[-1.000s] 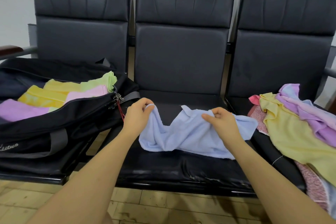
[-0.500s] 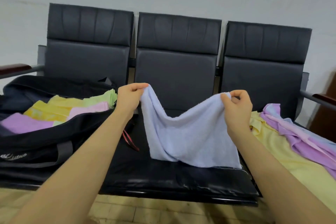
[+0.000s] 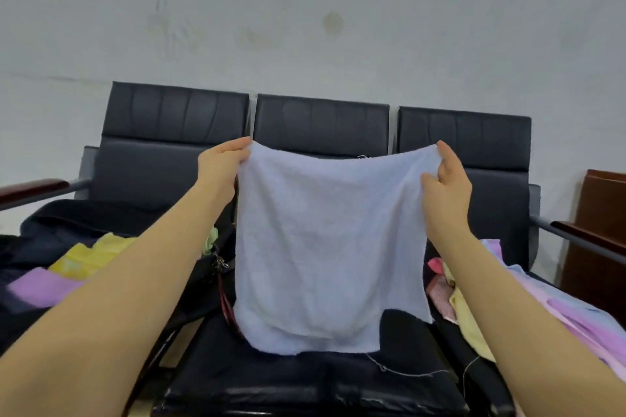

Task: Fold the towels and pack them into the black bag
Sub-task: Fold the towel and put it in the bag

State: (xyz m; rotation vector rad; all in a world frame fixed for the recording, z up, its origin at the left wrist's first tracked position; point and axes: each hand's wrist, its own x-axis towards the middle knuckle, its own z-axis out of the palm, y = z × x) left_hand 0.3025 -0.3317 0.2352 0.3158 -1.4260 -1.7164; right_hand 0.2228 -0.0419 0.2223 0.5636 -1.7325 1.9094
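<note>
A light blue towel hangs spread out flat in the air over the middle seat, its lower edge touching the cushion. My left hand pinches its top left corner and my right hand pinches its top right corner. The black bag lies open on the left seat with folded yellow, purple and green towels inside. A heap of unfolded towels in yellow, pink, purple and blue lies on the right seat.
A row of three black padded seats stands against a pale wall. Metal armrests with wooden tops stick out at the left and right. Brown wooden furniture stands at the far right.
Both hands have lifted the blue towel from the seat and pulled its top corners apart, so it now hangs stretched flat. My view has tilted upward toward the wall.
</note>
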